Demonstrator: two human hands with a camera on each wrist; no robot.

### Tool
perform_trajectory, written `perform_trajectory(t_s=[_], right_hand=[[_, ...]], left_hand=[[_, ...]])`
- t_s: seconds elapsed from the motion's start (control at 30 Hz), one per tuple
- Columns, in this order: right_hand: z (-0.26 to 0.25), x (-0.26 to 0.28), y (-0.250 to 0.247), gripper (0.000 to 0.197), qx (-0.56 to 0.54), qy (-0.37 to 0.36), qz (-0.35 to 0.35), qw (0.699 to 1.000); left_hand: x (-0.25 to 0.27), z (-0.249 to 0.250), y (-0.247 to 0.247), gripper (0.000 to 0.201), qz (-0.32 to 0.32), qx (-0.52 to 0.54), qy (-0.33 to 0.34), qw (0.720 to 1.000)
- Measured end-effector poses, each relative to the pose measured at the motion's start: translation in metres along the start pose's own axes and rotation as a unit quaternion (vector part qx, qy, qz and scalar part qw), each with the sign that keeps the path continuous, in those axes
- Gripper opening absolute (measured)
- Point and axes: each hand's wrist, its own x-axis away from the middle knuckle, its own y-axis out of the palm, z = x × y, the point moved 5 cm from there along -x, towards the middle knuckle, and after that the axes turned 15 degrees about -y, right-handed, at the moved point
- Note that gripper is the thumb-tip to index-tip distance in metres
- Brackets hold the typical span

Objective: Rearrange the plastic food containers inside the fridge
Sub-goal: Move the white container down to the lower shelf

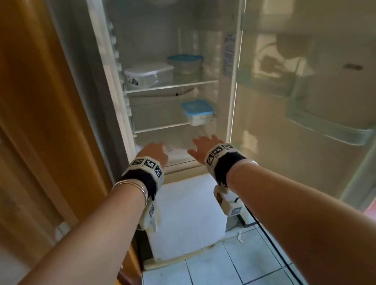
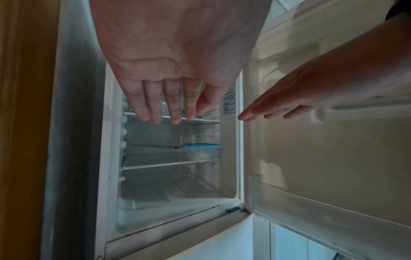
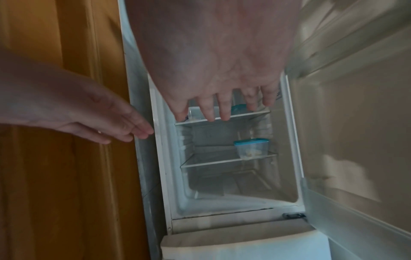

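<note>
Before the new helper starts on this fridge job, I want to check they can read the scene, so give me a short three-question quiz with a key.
1. True or false: the left hand is gripping a container.
2. How many plastic containers sit on the upper shelf? A) one B) two C) three
3. Fill in: the lone container on the lower shelf has a ____ lid.

Key:
1. False. Both the left hand and right hand are held out with straight fingers, empty, in front of the open fridge.
2. B: a clear-lidded container on the left and a blue-lidded container to its right.
3. Blue.
</note>
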Motion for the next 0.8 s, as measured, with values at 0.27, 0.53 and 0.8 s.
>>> perform_trajectory(t_s=[0.27, 0.53, 0.8], right_hand=[[0.019, -0.104, -0.018, 0.057, 0.018, -0.035, -0.009, 0.999], [0.018, -0.189, -0.119, 0.045, 0.008, -0.175, 0.101, 0.979], [0.043, -0.273, -0.166, 0.051, -0.033, -0.131, 0.109, 0.985]], left_hand=[[-0.09, 0.031, -0.008, 0.044, 0.0, 0.004, -0.019, 1.0], [-0.187, 0.098, -0.076, 0.036, 0.078, -0.01, -0.014, 0.997], [-0.263, 0.1, -0.139, 0.041, 0.114, 0.025, -0.082, 0.99]])
